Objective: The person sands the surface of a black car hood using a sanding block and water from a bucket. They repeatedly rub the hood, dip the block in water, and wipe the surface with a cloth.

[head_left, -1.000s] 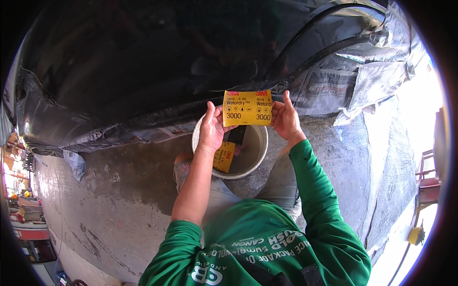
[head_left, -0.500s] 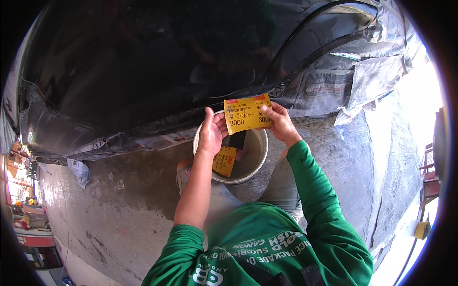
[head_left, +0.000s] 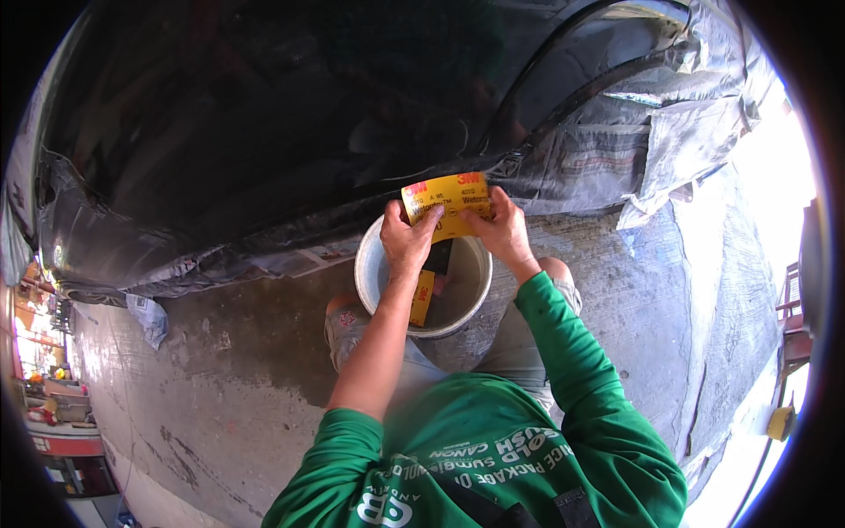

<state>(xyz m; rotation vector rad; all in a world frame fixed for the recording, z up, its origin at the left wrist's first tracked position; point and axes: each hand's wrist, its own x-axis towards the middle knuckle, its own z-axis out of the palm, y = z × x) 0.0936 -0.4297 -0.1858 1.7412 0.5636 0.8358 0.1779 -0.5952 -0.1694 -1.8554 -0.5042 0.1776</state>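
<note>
A yellow-backed sheet of sandpaper (head_left: pixel 447 189) is stretched between my two hands, printed side up, above the bucket's far rim. My left hand (head_left: pixel 410 236) grips its left end, thumb on top and fingers behind. At the other end my right hand (head_left: pixel 503 231) pinches it the same way. Below them stands a round pale bucket (head_left: pixel 365 277) with murky liquid inside. Another yellow sandpaper piece (head_left: pixel 421 304) and a dark flat piece (head_left: pixel 437 257) lie in the bucket, partly covered by my left wrist.
A glossy black car panel (head_left: pixel 264 114) fills the far side, with grey masking sheets (head_left: pixel 607 158) along its lower edge and right. My knees flank the bucket. Wet concrete floor (head_left: pixel 255 352) spreads left; a crumpled pale rag or bag (head_left: pixel 148 319) lies there. Shelves with clutter (head_left: pixel 66 409) stand far left.
My left hand has moved up to the sheet and now grips its left end, thumb on top. The sheet has shifted slightly left, and my right thumb has slid lower on it.
</note>
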